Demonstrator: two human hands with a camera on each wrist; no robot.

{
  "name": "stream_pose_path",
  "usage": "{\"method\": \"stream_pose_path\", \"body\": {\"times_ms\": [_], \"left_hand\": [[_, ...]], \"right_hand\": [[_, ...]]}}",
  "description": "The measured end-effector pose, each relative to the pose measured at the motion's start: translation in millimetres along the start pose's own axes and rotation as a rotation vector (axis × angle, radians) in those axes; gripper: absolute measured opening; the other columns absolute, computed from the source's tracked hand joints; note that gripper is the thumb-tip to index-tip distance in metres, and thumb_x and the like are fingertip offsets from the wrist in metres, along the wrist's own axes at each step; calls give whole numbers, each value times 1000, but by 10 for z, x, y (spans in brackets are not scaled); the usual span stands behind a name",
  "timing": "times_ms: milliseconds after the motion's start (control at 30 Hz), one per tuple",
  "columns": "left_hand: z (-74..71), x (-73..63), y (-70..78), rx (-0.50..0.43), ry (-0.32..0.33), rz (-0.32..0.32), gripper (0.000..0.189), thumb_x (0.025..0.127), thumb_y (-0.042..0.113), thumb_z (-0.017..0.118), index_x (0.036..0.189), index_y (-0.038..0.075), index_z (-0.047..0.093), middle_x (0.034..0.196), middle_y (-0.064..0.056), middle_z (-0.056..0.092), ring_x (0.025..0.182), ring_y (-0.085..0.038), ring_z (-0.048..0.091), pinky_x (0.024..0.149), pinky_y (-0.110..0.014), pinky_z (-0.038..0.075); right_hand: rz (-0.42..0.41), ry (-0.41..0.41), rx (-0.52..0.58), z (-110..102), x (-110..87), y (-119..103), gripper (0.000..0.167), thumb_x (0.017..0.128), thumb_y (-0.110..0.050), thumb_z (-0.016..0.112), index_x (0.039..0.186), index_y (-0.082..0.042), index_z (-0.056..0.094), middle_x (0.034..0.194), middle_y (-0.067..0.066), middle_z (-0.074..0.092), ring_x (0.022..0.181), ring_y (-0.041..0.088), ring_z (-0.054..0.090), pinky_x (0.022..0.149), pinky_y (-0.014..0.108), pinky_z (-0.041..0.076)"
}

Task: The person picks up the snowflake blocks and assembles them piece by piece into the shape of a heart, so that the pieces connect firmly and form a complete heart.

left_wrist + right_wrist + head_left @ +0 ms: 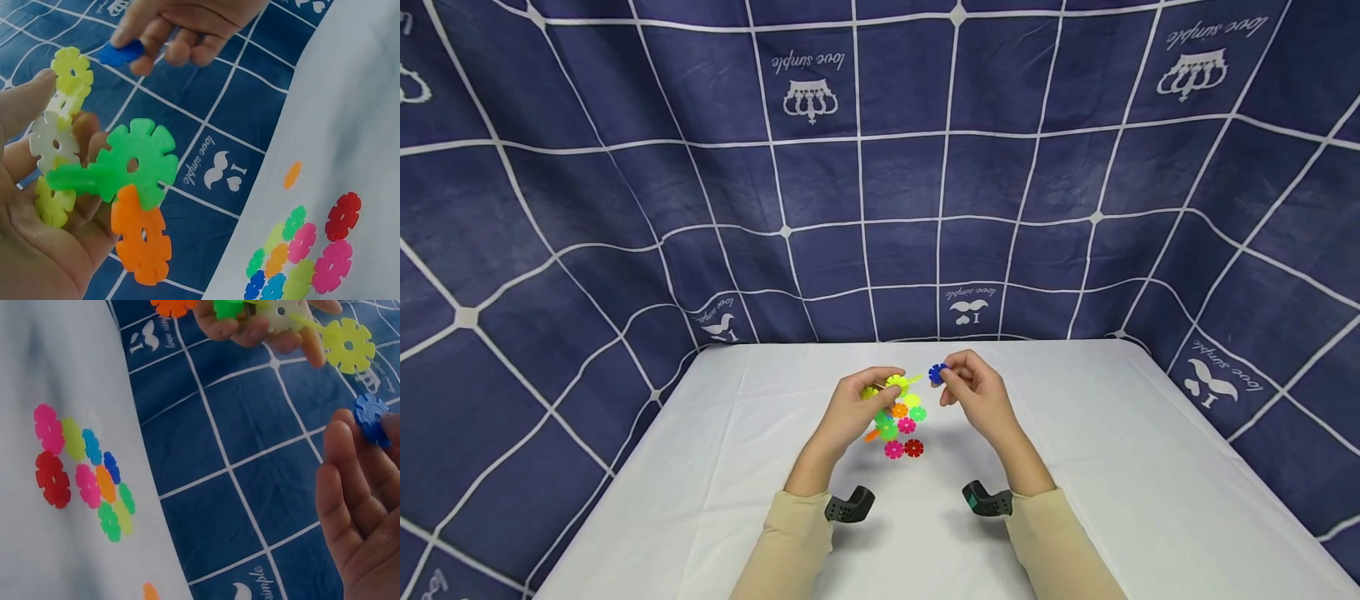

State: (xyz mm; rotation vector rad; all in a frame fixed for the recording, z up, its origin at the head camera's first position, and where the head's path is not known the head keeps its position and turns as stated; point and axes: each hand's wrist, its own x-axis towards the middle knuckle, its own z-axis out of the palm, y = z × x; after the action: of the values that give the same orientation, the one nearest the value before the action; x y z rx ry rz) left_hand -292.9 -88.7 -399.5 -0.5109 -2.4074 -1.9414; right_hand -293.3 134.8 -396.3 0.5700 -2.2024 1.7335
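Note:
My left hand (844,410) grips a joined chain of notched plastic discs. In the left wrist view the chain has yellow discs (74,62), a whitish disc (45,134), green discs (150,153) and an orange disc (144,250) slotted together. Thumb on one side and fingers behind, the hand supports the chain above the table. Between thumb and fingertips, my right hand (988,404) pinches a blue notched disc (937,374). That blue disc (370,409) is held a short way from the chain's yellow end, not touching it.
On the white tabletop (715,500) several loose discs lie grouped below the hands, among them a red disc (53,484) and a pink disc (49,428). A lone orange disc (292,175) lies apart from the group. Dark blue gridded cloth (902,183) hangs behind and at both sides.

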Motion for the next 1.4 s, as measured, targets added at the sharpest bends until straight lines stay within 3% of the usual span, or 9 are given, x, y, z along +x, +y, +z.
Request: {"method": "stream_pose_path", "body": {"times_ms": [133, 300, 633, 833, 1133, 1400], "left_hand": [[12, 3, 1, 48, 25, 12, 28, 94, 27, 70, 119, 17, 73, 99, -7, 68, 81, -28, 68, 73, -27, 55], [23, 12, -12, 105, 54, 42, 22, 92, 30, 72, 112, 23, 76, 99, -1, 69, 80, -18, 65, 72, -28, 54], [45, 16, -15, 164, 79, 81, 18, 91, 27, 73, 106, 19, 78, 98, 2, 71, 85, -16, 63, 75, -30, 55], [37, 16, -26, 175, 81, 84, 18, 91, 27, 73, 106, 18, 78, 98, 2, 71, 86, -17, 64, 77, -30, 55], [19, 8, -11, 212, 92, 104, 18, 90, 26, 75, 105, 17, 79, 96, 3, 70, 85, -17, 65, 75, -26, 55], [23, -11, 28, 203, 109, 140, 16, 89, 23, 76, 103, 15, 79, 96, 2, 70, 81, -13, 66, 75, -25, 56]], "right_hand": [[-15, -44, 14, -7, -43, -244, 13, 100, -3, 56, 107, 7, 55, 90, 29, 71, 62, 34, 65, 66, 28, 61], [-41, -65, 23, -1, -54, -289, 12, 99, -1, 57, 109, 7, 55, 88, 29, 71, 61, 34, 63, 64, 27, 60], [-76, -93, 5, 24, -53, -269, 16, 97, 1, 59, 112, 6, 56, 90, 26, 72, 62, 38, 62, 65, 28, 61], [-96, -76, -87, 46, -3, -49, 23, 97, -2, 61, 119, -1, 65, 88, 21, 73, 62, 38, 62, 63, 26, 59], [-167, -67, -157, 55, -6, 10, 23, 96, -13, 66, 119, -14, 71, 88, 8, 75, 60, 19, 63, 63, 22, 58], [-205, -16, -150, 104, -13, -2, 22, 95, -10, 67, 116, -11, 73, 88, 10, 76, 58, 18, 63, 62, 19, 57]]}}
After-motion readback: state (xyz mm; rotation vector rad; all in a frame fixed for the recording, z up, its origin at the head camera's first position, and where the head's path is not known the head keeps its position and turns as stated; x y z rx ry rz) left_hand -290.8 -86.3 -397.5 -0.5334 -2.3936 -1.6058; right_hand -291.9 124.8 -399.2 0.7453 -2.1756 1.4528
